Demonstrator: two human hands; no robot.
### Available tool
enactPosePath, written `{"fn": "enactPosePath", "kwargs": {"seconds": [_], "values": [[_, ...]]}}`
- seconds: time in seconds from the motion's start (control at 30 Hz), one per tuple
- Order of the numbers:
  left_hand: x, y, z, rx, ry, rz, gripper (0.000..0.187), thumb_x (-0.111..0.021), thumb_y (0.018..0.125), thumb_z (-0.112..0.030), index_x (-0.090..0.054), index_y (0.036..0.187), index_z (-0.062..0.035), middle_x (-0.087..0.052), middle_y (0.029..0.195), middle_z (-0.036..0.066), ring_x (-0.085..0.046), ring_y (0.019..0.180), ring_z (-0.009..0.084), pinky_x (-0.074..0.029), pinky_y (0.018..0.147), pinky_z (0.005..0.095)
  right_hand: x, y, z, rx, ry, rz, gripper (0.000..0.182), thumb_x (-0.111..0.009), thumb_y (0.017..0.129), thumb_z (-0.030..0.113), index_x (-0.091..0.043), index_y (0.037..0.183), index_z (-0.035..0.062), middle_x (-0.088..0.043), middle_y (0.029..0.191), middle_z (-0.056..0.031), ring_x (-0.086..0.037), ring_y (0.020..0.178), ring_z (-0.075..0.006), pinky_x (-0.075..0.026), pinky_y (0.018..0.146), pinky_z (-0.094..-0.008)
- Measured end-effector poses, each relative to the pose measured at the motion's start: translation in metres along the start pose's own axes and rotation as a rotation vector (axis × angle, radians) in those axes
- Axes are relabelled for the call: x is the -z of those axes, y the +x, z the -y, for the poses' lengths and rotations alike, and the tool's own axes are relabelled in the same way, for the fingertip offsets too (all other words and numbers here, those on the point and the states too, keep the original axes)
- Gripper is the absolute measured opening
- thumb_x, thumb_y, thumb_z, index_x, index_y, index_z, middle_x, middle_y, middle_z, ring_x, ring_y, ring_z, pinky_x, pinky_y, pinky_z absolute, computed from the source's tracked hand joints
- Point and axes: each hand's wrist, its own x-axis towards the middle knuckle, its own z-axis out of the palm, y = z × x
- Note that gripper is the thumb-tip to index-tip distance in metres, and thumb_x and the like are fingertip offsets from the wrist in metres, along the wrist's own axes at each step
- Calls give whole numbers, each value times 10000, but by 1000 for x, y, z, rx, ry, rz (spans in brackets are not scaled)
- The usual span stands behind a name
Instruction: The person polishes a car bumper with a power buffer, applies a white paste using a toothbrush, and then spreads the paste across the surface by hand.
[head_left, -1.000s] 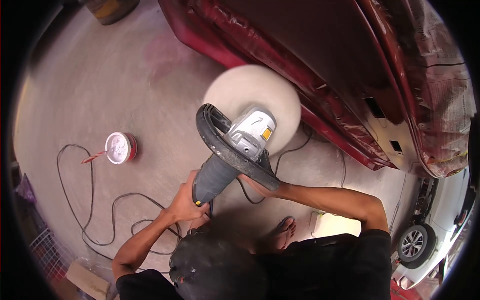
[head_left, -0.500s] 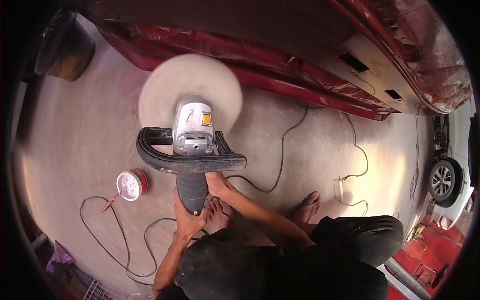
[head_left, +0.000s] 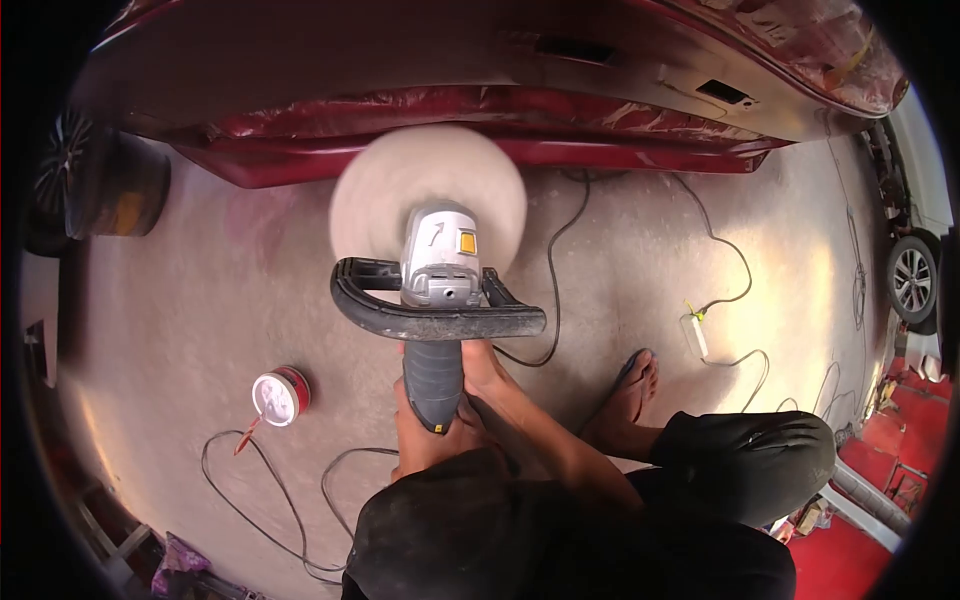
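I hold a grey electric polisher (head_left: 440,265) with a black loop handle (head_left: 440,322) out in front of me. Its round white wool pad (head_left: 375,195) is blurred with spin and sits just below the lower edge of a red car body (head_left: 300,135). My left hand (head_left: 422,435) is wrapped around the dark rear grip. Higher up, my right hand (head_left: 482,368) reaches to the underside of the loop handle and grips it. A black power cable (head_left: 550,260) runs from the tool across the concrete floor.
An open red tin of white paste (head_left: 281,396) stands on the floor at the left, a small stick beside it. My sandalled foot (head_left: 630,392) and bent knee (head_left: 750,460) are at the right. A power strip (head_left: 693,335), a dark drum (head_left: 115,195) and a white car's wheel (head_left: 910,280) surround the spot.
The view has swung left along the car. The polisher has shifted right in the frame and its pad now lies closer to the red sill. Both hands keep their grip.
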Motion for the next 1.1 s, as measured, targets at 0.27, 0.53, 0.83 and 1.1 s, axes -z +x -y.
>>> {"fn": "enactPosePath", "kwargs": {"seconds": [0.27,0.53,0.83,1.1], "values": [[17,-4,34,-227,95,-44,615,-714,790,-41,-418,1326,12,-677,1082,187,-674,998,233,-535,851,357,-9,6,-20,0,-62,-137,363,-676,954,235,-614,1236,14,-638,1180,-91,-580,1092,-177,-469,963,-336],[-47,19,2,-131,198,398,787,-696,768,-52,-295,1445,-19,-690,1076,316,-685,1076,490,-523,945,509,33,-42,89,182,0,-198,818,-528,866,704,-600,1271,-4,-681,1029,-172,-684,911,-261,-562,790,-386],[-34,9,16,-173,132,241,620,-678,778,-27,-425,1343,9,-638,1150,188,-665,1061,302,-529,889,409,25,-32,51,163,-48,-219,535,-596,969,466,-620,1231,-1,-683,1077,-129,-663,963,-198,-551,843,-351],[-22,-4,28,-171,67,67,682,-711,770,-30,-388,1369,15,-663,1111,187,-667,1049,240,-526,891,393,19,-18,15,111,-160,-212,415,-651,999,313,-610,1270,2,-651,1211,-107,-590,1121,-183,-482,968,-353]]}}
